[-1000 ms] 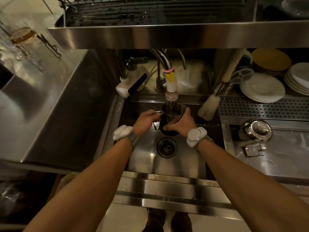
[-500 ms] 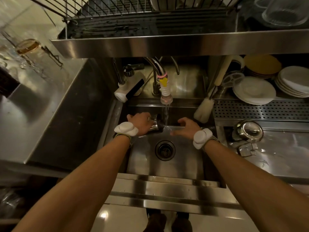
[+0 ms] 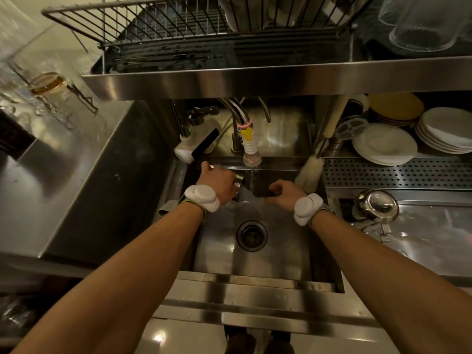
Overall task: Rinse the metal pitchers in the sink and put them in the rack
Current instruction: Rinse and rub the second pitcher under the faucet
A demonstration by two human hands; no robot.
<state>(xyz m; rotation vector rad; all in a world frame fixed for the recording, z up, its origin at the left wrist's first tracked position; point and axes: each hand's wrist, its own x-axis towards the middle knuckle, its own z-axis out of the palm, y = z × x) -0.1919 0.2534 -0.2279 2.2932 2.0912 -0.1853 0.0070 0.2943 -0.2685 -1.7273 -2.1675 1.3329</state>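
Over the sink [image 3: 258, 264], my left hand [image 3: 217, 183] grips a metal pitcher [image 3: 239, 183]; only its shiny rim shows past my knuckles, just left of the water stream [image 3: 251, 177] falling from the faucet nozzle [image 3: 251, 157]. My right hand [image 3: 287, 194] is to the right of the stream, its fingers curled round a dark object [image 3: 263, 190] that is wet and too dark to identify. The wire dish rack [image 3: 178, 29] sits on the steel shelf above the sink, and its front part is bare.
The drain [image 3: 251, 235] lies below my hands. A bottle brush [image 3: 310, 172] leans at the sink's right back corner. A steel lid [image 3: 378, 205] lies on the right drainboard, with stacked plates [image 3: 383, 144] behind it. Glasses [image 3: 421, 24] stand on the shelf at top right.
The pitcher has moved from under the nozzle, where both hands held it, to the left in my left hand alone. My right hand, open in the water before, now curls round something dark.
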